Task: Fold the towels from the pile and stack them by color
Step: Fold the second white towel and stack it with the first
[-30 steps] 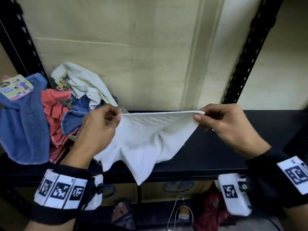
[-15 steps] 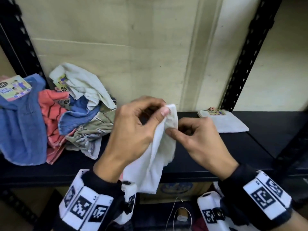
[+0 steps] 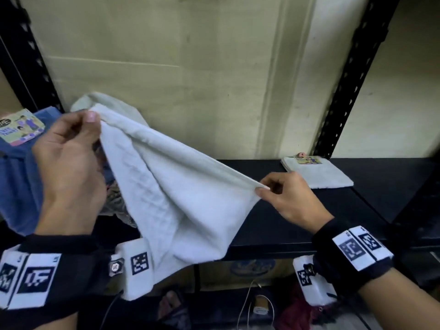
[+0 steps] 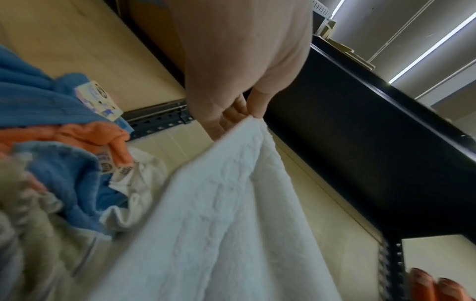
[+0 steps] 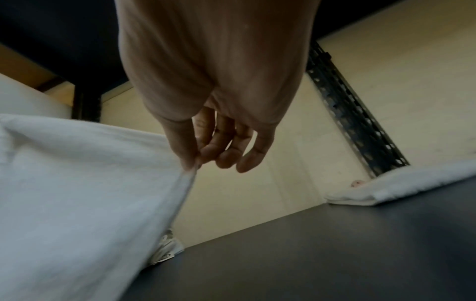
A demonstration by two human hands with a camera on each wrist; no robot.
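Your left hand [image 3: 69,167] pinches one corner of the white towel [image 3: 181,201] and your right hand [image 3: 289,198] pinches another, holding it stretched above the black shelf [image 3: 333,210]. A folded white towel [image 3: 319,173] lies at the right; its paper label [image 3: 308,160] is unreadable.

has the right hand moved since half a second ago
Yes. The right hand has swung out rightward, toward the folded white towel on the shelf, stretching the white towel it pinches.
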